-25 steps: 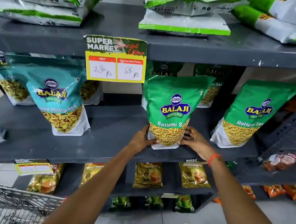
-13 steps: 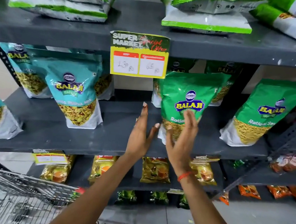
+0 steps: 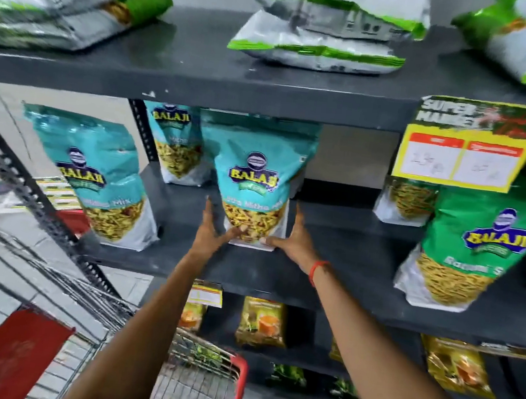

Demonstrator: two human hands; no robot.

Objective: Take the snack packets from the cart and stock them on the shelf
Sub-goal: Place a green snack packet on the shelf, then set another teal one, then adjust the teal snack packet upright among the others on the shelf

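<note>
A teal Balaji snack packet (image 3: 254, 178) stands upright on the middle dark shelf (image 3: 328, 275). My left hand (image 3: 212, 231) presses its lower left corner and my right hand (image 3: 293, 240) presses its lower right corner, thumbs on the packet's front. A green Balaji packet (image 3: 469, 250) stands to the right on the same shelf. Two more teal packets, one at the left (image 3: 101, 174) and one behind (image 3: 175, 144), stand on that shelf. The wire cart (image 3: 193, 387) with a red rim is below my arms.
White-and-green packets (image 3: 324, 26) lie flat on the top shelf. A yellow price tag (image 3: 461, 158) hangs from its front edge. Gold packets (image 3: 260, 323) stand on the lower shelf. A perforated metal upright (image 3: 31, 192) slants at the left. A red panel (image 3: 14, 354) sits on the cart.
My view has swung left. Both hands left the green packet, moved left along the shelf and now grip the base of the teal packet.
</note>
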